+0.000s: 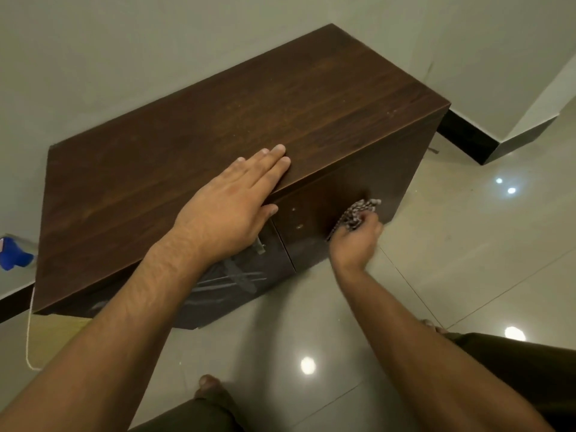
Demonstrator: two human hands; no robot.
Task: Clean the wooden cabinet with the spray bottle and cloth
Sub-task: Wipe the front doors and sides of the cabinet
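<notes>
A low dark wooden cabinet stands against the wall, seen from above. My left hand lies flat and open on its top near the front edge, fingers together, thumb hanging over the edge. My right hand is closed on a bunched checkered cloth and presses it against the right door of the cabinet's front. The hand is blurred. The blue head of the spray bottle shows at the far left, beside the cabinet's left end; its body is hidden.
Glossy tiled floor spreads to the right and in front. A black skirting runs along the wall corner at the right. A white cord hangs at the cabinet's lower left. My feet and knees are at the bottom.
</notes>
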